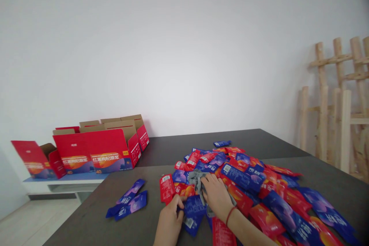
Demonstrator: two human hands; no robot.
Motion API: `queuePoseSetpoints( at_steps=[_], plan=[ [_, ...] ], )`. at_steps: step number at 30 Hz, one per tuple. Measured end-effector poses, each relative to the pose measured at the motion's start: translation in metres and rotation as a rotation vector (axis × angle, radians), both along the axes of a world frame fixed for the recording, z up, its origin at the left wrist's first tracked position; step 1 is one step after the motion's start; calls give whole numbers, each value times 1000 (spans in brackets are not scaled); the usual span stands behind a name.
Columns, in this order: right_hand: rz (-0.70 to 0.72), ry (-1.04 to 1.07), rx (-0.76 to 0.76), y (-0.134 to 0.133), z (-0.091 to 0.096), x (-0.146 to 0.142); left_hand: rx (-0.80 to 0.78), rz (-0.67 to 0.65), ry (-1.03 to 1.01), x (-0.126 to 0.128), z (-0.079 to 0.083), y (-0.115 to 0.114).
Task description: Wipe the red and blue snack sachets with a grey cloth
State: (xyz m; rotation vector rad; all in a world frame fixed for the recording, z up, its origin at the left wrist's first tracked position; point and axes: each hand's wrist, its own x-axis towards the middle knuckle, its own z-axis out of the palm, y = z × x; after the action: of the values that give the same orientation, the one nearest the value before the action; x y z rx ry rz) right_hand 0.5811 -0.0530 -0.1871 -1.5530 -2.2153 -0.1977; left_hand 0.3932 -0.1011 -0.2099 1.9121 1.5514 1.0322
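A big heap of red and blue sachets (253, 188) covers the right half of the dark table (144, 177). My left hand (170, 219) pinches the edge of a blue sachet (193, 205) at the heap's near left side, beside a red sachet (166, 188). My right hand (217, 196), a red cord on its wrist, lies curled on the heap and grips a grey cloth (197, 180). A few blue sachets (129, 201) lie apart to the left.
Open red cardboard boxes (98, 152) stand on a low white shelf (66, 182) to the left. A wooden rack (340, 111) leans against the wall at the right. White wall behind.
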Motion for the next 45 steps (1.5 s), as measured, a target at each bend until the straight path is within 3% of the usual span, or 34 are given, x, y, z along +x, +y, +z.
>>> queuePoseSetpoints(
  at_steps=[4,8,13,16,19,21,25,29,32,35,38,40,42,45],
  plan=[
    [103,65,42,-14,9,-11,41,27,20,0,0,1],
    [262,6,40,-27,-2,-26,72,59,89,2,-1,0],
    [129,15,35,-14,-14,-12,91,75,25,-7,11,-1],
    [52,86,40,-3,-15,2,148,185,-97,-38,34,4],
    [73,111,42,1,-16,7,104,354,-284,-90,58,12],
    [96,124,43,1,-18,6,54,454,-374,-127,66,13],
    [105,149,46,-1,-19,3,37,575,-230,-179,52,2],
    [102,139,38,-2,-15,2,47,573,116,-195,27,-14],
    [94,117,40,-2,-14,2,59,611,446,-177,26,-19],
    [96,127,43,-1,-16,1,122,573,705,-128,34,-11],
    [107,159,41,1,-19,1,119,337,769,-64,36,8],
    [113,169,45,2,-21,2,-8,331,815,-32,33,24],
    [115,169,52,2,-22,2,-139,339,852,-14,29,35],
    [116,168,59,3,-23,2,-192,340,903,-10,25,42]
  ],
)
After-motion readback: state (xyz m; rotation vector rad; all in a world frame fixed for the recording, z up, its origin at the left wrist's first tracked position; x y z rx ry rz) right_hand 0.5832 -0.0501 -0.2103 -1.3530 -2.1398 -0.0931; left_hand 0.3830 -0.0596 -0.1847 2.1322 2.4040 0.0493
